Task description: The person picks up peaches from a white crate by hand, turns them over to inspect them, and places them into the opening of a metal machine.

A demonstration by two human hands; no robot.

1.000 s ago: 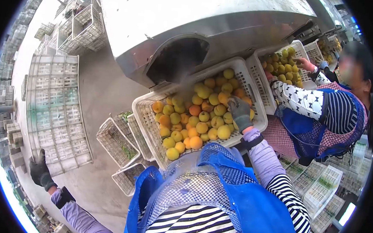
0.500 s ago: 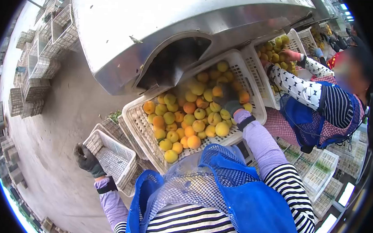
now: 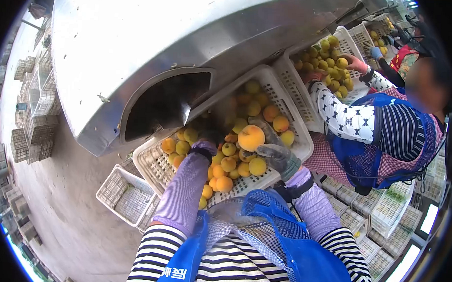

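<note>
One round, fuzzy peach [image 3: 251, 137] sits clamped in the gloved right hand [image 3: 278, 154] above the slatted plastic crate [image 3: 293, 101]; the left hand [image 3: 204, 144] is buried among fruit, its grip unreadable.

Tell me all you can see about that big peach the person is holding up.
The peach is round and yellow-orange with a darker blush, larger-looking than its neighbours. The gloved right hand grips it from below and lifts it just above the other fruit in the white slatted plastic crate. Its skin looks whole; its underside is hidden by the glove.
</note>
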